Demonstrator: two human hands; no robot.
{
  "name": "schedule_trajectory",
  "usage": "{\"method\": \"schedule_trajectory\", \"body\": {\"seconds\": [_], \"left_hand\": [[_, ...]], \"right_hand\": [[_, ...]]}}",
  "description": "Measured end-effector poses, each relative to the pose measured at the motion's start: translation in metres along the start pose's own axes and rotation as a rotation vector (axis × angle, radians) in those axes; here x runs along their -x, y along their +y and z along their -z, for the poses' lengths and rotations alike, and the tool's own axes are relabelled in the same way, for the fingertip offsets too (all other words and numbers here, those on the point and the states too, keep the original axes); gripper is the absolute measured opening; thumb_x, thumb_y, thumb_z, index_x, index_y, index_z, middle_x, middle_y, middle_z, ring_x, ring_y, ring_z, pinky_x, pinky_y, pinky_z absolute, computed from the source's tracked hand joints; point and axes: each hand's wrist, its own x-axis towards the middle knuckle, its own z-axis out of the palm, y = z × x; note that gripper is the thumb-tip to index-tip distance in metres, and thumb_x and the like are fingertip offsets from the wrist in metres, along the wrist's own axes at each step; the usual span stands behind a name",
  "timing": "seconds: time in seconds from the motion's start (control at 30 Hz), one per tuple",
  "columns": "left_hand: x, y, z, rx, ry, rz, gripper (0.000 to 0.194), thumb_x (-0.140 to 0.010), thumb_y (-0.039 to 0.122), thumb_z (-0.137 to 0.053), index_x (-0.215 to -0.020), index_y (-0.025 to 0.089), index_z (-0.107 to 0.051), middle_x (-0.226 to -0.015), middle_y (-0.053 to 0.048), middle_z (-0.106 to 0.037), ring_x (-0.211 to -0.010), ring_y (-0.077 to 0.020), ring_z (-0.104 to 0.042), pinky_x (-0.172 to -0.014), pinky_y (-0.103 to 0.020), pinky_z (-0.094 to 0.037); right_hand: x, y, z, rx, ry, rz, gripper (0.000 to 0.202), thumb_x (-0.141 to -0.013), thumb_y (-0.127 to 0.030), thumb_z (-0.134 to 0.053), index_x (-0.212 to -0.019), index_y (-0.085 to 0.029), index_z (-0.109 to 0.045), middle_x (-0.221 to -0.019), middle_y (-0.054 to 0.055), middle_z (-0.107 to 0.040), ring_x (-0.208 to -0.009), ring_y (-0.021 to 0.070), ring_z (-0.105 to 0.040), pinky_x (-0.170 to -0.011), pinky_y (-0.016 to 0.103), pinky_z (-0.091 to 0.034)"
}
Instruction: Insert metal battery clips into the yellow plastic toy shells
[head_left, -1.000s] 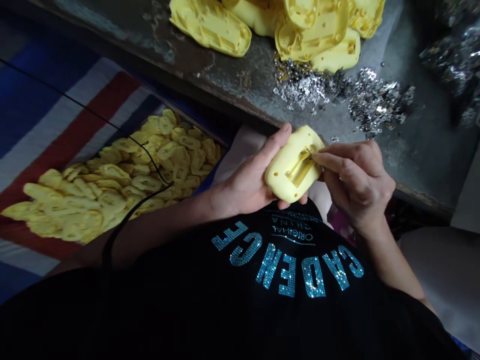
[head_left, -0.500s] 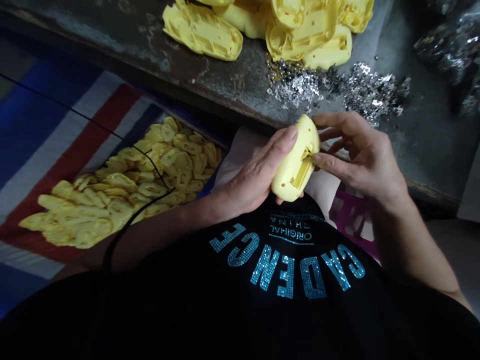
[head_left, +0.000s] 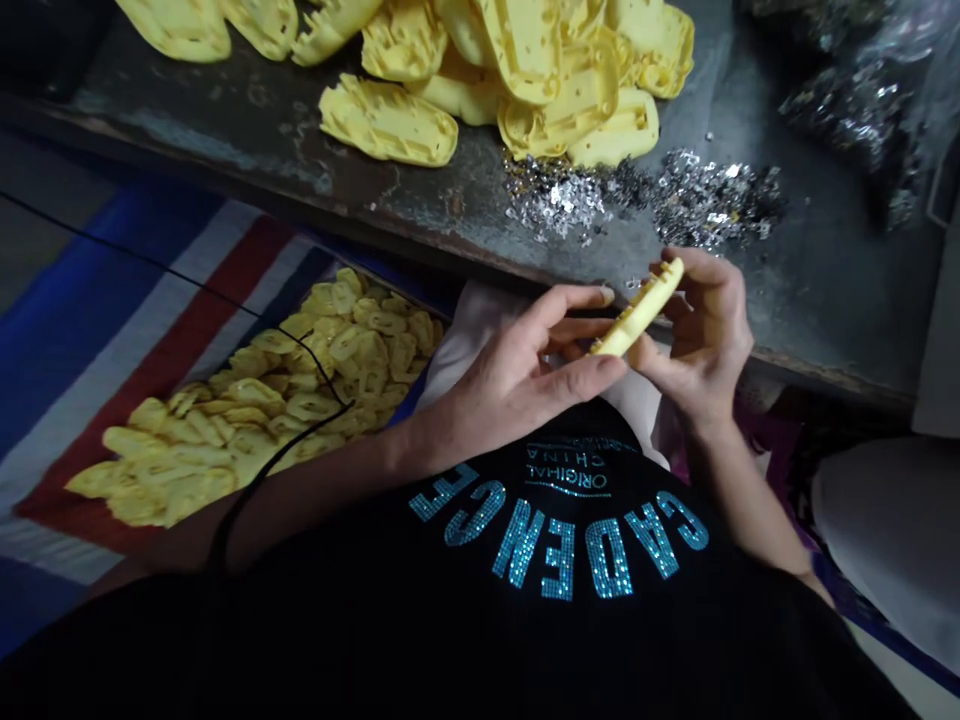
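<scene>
A yellow plastic shell is held edge-on between my two hands, over my lap beside the table edge. My left hand has its thumb at the shell's lower end, with the fingers behind it. At the upper right end, my right hand grips the shell between thumb and fingers. Small metal pieces lie scattered on the table just beyond my hands. More yellow shells are heaped farther back on the table.
The dark table has a worn front edge. Many yellow parts lie on a striped sheet at the left. A black cord crosses above them. A plastic bag of metal pieces sits at the back right.
The shell has turned from showing its slotted face to edge-on and moved right. My right hand has gone from touching the slot to gripping the shell's end. The view has shifted.
</scene>
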Motion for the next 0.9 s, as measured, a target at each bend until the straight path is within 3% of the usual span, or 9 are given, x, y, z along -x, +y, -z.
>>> {"method": "schedule_trajectory", "body": {"seconds": [0.17,0.27,0.33,0.47,0.77,0.9], "left_hand": [[-0.006,-0.011,0.005,-0.347,-0.024,-0.314,0.068,-0.094,0.045,-0.095,-0.155,0.021,-0.075,-0.147,-0.012,-0.083,-0.124,-0.0285,-0.084,-0.106,-0.036,-0.07],[-0.014,-0.018,0.007,-0.459,-0.006,-0.562,0.069,-0.091,0.045,-0.099,-0.152,0.019,-0.078,-0.151,-0.016,-0.081,-0.135,-0.0317,-0.082,-0.12,-0.041,-0.067],[-0.016,-0.02,0.008,-0.479,0.0,-0.655,0.069,-0.091,0.043,-0.099,-0.151,0.017,-0.078,-0.151,-0.02,-0.081,-0.138,-0.0322,-0.082,-0.122,-0.041,-0.066],[-0.014,-0.018,0.014,-0.486,0.003,-0.656,0.071,-0.091,0.044,-0.099,-0.152,0.014,-0.076,-0.148,-0.021,-0.082,-0.132,-0.0313,-0.085,-0.118,-0.038,-0.069],[-0.013,-0.015,0.025,-0.469,0.031,-0.715,0.069,-0.094,0.037,-0.095,-0.156,0.016,-0.072,-0.148,-0.019,-0.083,-0.136,-0.0294,-0.082,-0.123,-0.036,-0.065],[-0.014,-0.018,0.027,-0.439,0.062,-0.75,0.064,-0.094,0.037,-0.095,-0.151,0.014,-0.075,-0.143,-0.019,-0.084,-0.135,-0.0285,-0.083,-0.12,-0.034,-0.066]], "right_hand": [[0.009,0.012,-0.009,0.009,0.287,0.181,0.07,-0.097,-0.08,-0.073,-0.157,-0.047,-0.059,-0.132,0.01,-0.064,-0.121,0.0375,-0.07,-0.097,0.059,-0.069],[0.005,0.01,-0.008,0.097,0.35,0.271,0.07,-0.099,-0.087,-0.062,-0.155,-0.045,-0.061,-0.122,0.011,-0.064,-0.109,0.0368,-0.072,-0.091,0.06,-0.069],[0.002,0.007,-0.007,0.147,0.351,0.292,0.067,-0.103,-0.084,-0.056,-0.156,-0.043,-0.059,-0.121,0.012,-0.063,-0.108,0.0371,-0.072,-0.089,0.059,-0.069],[-0.002,0.003,-0.009,0.156,0.32,0.32,0.062,-0.107,-0.075,-0.055,-0.16,-0.041,-0.056,-0.122,0.014,-0.062,-0.112,0.0392,-0.07,-0.09,0.06,-0.067],[-0.014,0.0,-0.018,0.211,0.284,0.344,0.064,-0.107,-0.078,-0.049,-0.159,-0.04,-0.056,-0.12,0.014,-0.058,-0.11,0.0396,-0.07,-0.089,0.061,-0.066],[-0.018,-0.001,-0.021,0.26,0.299,0.393,0.069,-0.107,-0.083,-0.044,-0.157,-0.037,-0.056,-0.117,0.012,-0.059,-0.101,0.0354,-0.07,-0.083,0.058,-0.068]]}}
